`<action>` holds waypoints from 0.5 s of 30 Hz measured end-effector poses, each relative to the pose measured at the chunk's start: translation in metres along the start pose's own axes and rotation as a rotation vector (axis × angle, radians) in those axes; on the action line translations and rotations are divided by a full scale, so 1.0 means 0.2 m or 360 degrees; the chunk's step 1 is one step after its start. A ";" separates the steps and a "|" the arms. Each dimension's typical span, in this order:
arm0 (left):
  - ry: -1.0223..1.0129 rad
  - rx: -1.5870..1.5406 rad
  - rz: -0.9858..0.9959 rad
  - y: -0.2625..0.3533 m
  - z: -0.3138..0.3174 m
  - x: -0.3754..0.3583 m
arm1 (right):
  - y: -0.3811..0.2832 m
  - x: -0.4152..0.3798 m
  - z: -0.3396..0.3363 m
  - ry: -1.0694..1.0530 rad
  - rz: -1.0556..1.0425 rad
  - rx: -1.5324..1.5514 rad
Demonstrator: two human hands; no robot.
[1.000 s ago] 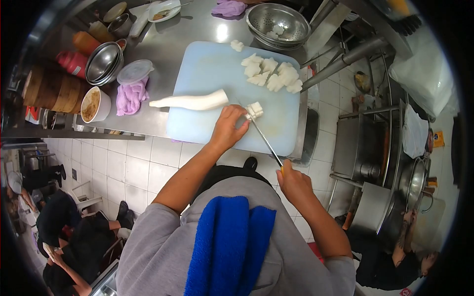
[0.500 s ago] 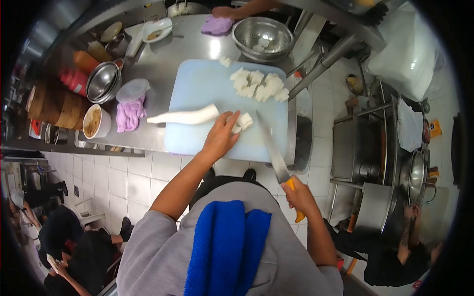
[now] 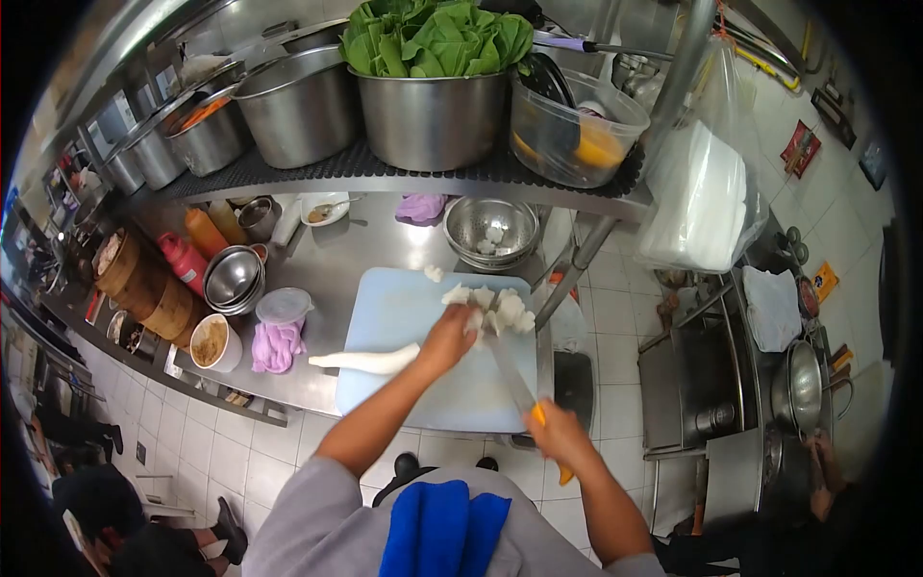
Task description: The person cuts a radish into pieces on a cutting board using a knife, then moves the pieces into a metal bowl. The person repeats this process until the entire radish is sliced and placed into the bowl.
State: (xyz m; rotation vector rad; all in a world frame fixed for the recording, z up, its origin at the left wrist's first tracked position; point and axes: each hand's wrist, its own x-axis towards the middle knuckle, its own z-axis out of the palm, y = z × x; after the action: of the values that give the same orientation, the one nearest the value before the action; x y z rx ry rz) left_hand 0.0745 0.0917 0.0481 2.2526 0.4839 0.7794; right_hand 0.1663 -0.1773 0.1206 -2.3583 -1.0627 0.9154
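A light blue cutting board (image 3: 452,394) lies on the steel counter. My right hand (image 3: 558,438) is closed round the orange handle of a long knife (image 3: 511,374), whose blade points forward over the board toward the pile of white cut pieces (image 3: 513,313). At the left edge of that pile is my left hand (image 3: 452,337), its fingers blurred against the pieces; their grip is unclear. A long peeled white root (image 3: 370,362) lies across the board's left side, its thin end past the edge. One small piece (image 3: 434,273) sits at the board's back edge.
Behind the board stands a steel colander (image 3: 491,231) with white pieces inside. A shelf (image 3: 413,185) with steel pots and leafy greens (image 3: 437,40) hangs over the counter's back. Steel bowls (image 3: 234,279), a tub (image 3: 215,343) and a purple cloth (image 3: 277,344) are at left.
The view has tilted up, showing the shelf. My left hand has moved forward to the pile, along with the knife in my right hand. The small pieces at the near right are no longer there.
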 end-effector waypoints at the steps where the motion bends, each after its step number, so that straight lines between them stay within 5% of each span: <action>1: 0.0068 0.0053 0.0046 -0.02 0.01 0.11 | -0.06 0.04 -0.07 0.0048 -0.0037 0.0015; 7: 0.0138 -0.0032 -0.0019 -0.01 -0.16 0.70 | -0.24 0.11 -0.31 0.0465 0.0023 0.0161; 15: 0.0002 0.0219 -0.0185 -0.23 -0.28 0.38 | 0.28 -0.31 -0.03 0.0164 0.0313 0.0849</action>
State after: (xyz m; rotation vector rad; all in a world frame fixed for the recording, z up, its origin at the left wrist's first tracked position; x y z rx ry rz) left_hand 0.0897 0.1904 0.0770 2.3265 0.6810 0.7069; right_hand 0.1676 -0.2610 0.1167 -2.0480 -0.4713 0.9868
